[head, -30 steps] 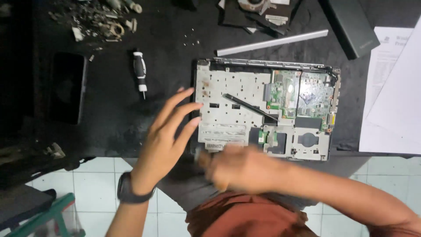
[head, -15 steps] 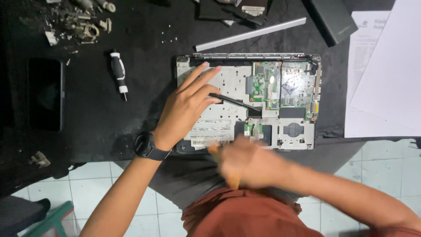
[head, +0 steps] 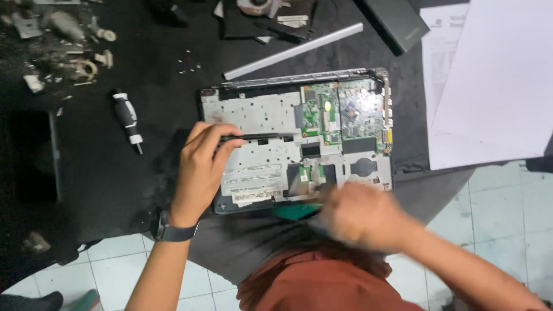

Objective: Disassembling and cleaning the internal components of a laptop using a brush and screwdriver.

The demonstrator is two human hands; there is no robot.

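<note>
The right hand [head: 360, 216] is smeared by motion blur, so its fingers cannot be separated and I cannot tell if its grip is clenched or released. It is at the near edge of the opened laptop base [head: 259, 115], over the lower right corner, and it hides a part of that edge. The forearm goes out of the picture at the bottom right. A green thing [head: 295, 212] shows just beside this hand, below the base; it is too much covered to say what it is.

The left hand [head: 201, 167] is sharp. It lies on the left part of the base, palm down, wrist bent, with a dark watch [head: 173, 231] on it. Its fingers [head: 222, 138] curl around one end of a thin black tool [head: 262, 137], so this grip is grasping the tool; the tool lies flat across the grey metal plate of the base and points to the green circuit board [head: 345, 112].

The base rests on the black counter [head: 92, 173]. A black and white screwdriver [head: 128, 118] lies well apart on the left. The counter's dark left side is hard to read, and the small parts [head: 75, 63] at the top left are cut off by the frame. White paper sheets [head: 489, 86] lie on the right.
</note>
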